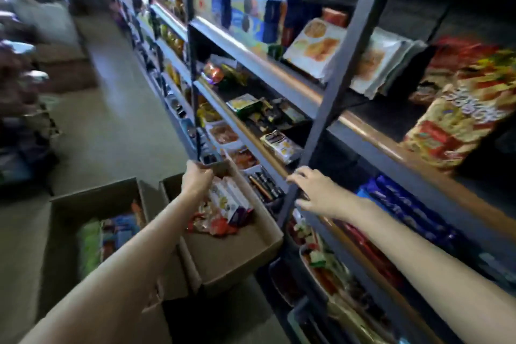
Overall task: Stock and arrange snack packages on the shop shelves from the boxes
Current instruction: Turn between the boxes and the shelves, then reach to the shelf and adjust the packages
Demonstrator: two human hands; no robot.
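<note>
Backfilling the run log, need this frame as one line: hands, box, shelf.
left hand: grips far rim of cardboard box | right hand: open at shelf upright | box: snack packs inside

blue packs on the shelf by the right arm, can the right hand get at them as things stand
Probably yes. The right hand rests open at the shelf post, holding nothing, and the blue packs lie uncovered at the shelf front just beside that forearm, with nothing between them.
</note>
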